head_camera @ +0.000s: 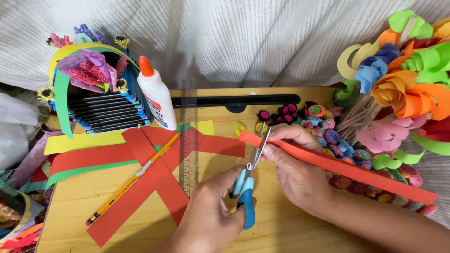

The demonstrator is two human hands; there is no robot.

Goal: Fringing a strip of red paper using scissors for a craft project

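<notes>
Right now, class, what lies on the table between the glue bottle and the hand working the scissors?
In the head view, a clear ruler and red paper strips lie between the glue bottle and the left hand holding the scissors.

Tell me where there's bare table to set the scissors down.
Bare wood lies on the table below the pencil, and between the ruler and the scissors. Crowded: paper strips left, paper rosettes right.

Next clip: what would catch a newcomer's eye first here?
At centre, the left hand works blue-handled scissors into a long red paper strip pinched by the right hand. To the right towers a bright bunch of curled paper flowers. Crossed red paper strips lie on the wooden table by a yellow pencil.
</notes>
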